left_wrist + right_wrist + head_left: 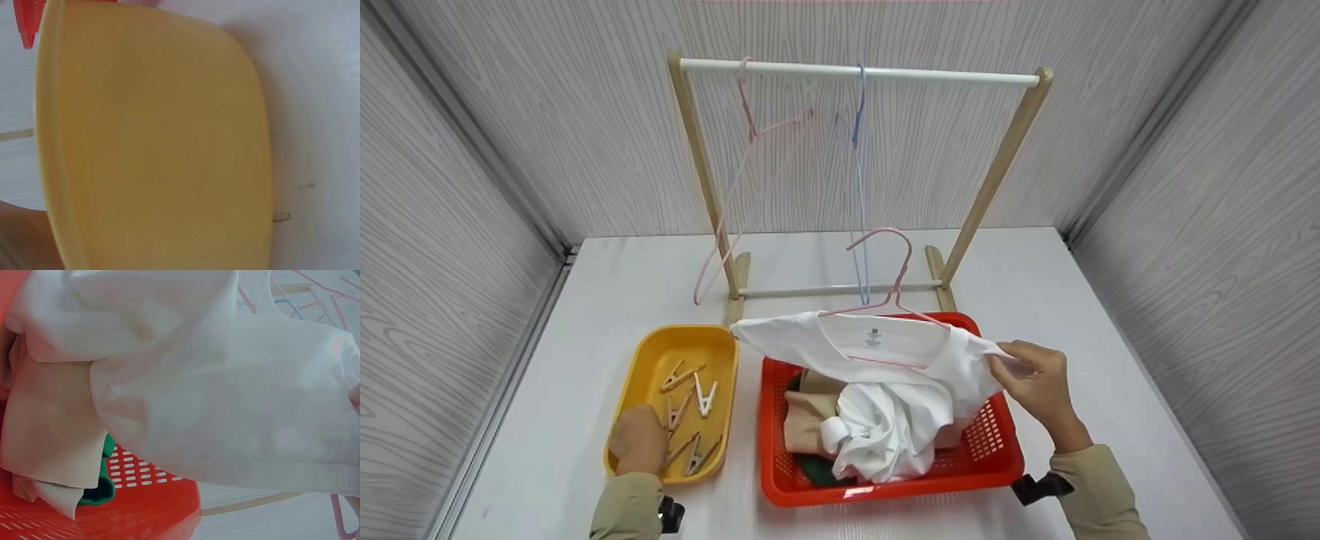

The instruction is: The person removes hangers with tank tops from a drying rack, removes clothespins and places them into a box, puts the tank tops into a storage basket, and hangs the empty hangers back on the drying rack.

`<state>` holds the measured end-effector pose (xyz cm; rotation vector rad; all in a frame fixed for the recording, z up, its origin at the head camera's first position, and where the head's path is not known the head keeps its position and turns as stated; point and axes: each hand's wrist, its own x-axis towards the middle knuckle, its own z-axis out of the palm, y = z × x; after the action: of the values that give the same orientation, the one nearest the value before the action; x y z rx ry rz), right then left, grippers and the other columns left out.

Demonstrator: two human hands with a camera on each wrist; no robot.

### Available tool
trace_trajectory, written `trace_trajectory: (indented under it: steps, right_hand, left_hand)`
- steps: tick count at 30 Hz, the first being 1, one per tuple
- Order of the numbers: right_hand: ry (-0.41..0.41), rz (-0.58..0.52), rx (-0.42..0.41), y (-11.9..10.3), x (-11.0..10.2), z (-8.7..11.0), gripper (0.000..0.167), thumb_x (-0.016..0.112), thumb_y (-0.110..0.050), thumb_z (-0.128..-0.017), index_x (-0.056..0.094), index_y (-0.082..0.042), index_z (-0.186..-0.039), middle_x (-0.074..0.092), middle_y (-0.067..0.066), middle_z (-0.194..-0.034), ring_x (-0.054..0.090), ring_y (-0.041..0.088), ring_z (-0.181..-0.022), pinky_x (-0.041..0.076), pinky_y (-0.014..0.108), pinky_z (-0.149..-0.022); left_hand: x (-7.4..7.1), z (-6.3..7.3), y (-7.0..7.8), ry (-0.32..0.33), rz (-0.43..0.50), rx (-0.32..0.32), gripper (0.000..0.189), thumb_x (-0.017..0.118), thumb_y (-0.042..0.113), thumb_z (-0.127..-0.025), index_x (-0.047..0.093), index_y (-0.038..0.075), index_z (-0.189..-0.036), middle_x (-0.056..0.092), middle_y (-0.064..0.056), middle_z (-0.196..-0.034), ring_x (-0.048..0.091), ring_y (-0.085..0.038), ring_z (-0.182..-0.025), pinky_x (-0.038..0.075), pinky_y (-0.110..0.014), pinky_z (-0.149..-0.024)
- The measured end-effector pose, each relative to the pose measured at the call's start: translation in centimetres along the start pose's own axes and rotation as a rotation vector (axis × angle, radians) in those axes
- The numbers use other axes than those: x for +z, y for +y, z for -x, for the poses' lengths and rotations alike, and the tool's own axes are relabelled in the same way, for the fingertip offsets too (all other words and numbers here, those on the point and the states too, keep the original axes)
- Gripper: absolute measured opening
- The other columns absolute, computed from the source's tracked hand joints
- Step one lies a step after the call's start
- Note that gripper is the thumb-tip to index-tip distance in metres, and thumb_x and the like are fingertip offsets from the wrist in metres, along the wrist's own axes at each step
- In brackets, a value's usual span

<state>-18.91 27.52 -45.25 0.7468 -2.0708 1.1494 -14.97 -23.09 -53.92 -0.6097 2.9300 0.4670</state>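
Note:
A white T-shirt (885, 431) hangs on a pink hanger (897, 289) whose hook points up out of the neckline. My right hand (1039, 384) pinches the shirt at its right sleeve, between thumb and fingers. The lower part of the shirt lies bunched in the red basket (885, 493). At the left, my left hand (639, 441) reaches over the near left rim of the yellow tray (649, 375), beside several clothespins (705, 397). Its fingers are hidden, so I cannot tell what they hold. The left wrist view is filled mostly by the tray's outer wall (163, 135).
Behind the basket stands a wooden rack with a white rail (952, 76). A pink hanger (749, 120) and a blue hanger (857, 124) hang from it. Beige cloth (53, 422) and a green garment (101, 486) lie in the basket. Grey wood-patterned panels (1207, 225) enclose the table.

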Motion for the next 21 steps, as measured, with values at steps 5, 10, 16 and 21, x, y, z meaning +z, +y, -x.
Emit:
trace_trajectory:
  steps: [5, 10, 16, 21]
  right_hand:
    - [-0.011, 0.006, -0.001, -0.1, 0.0, -0.1, 0.025, 0.071, 0.024, -0.059, 0.071, 0.012, -0.082, 0.070, 0.026, -0.072, 0.066, -0.011, -0.080, 0.052, 0.006, -0.071]
    - [-0.019, 0.005, -0.005, 0.0, -0.1, -0.1, 0.027, 0.071, 0.024, -0.059, 0.071, 0.012, -0.083, 0.070, 0.027, -0.073, 0.068, -0.009, -0.080, 0.052, 0.007, -0.071]
    - [-0.031, -0.007, 0.000, -0.2, 0.0, -0.2, 0.026, 0.071, 0.023, -0.061, 0.072, 0.011, -0.084, 0.071, 0.026, -0.075, 0.067, -0.011, -0.082, 0.052, 0.007, -0.072]
    - [-0.025, 0.004, -0.001, -0.1, 0.1, -0.3, 0.025, 0.071, 0.023, -0.060, 0.072, 0.011, -0.082, 0.070, 0.025, -0.074, 0.067, -0.011, -0.080, 0.052, 0.007, -0.071]
  left_hand:
    - [-0.2, 0.0, -0.1, -0.030, -0.002, 0.009, 0.019, 0.061, 0.002, -0.086, 0.059, -0.017, -0.088, 0.065, -0.032, -0.081, 0.066, -0.038, -0.071, 0.056, -0.045, -0.056]
    - [-0.4, 0.0, 0.1, -0.057, 0.006, -0.007, 0.022, 0.061, 0.005, -0.088, 0.059, -0.017, -0.090, 0.064, -0.030, -0.082, 0.064, -0.033, -0.068, 0.055, -0.043, -0.055]
    - [-1.0, 0.3, 0.9, -0.036, 0.008, 0.026, 0.026, 0.064, 0.012, -0.088, 0.058, -0.014, -0.086, 0.062, -0.027, -0.078, 0.059, -0.028, -0.064, 0.052, -0.039, -0.053]
    - [-1.2, 0.8, 1.6, 0.060, 0.090, 0.105, 0.028, 0.066, 0.014, -0.087, 0.058, -0.012, -0.083, 0.062, -0.030, -0.080, 0.062, -0.038, -0.070, 0.050, -0.046, -0.056]
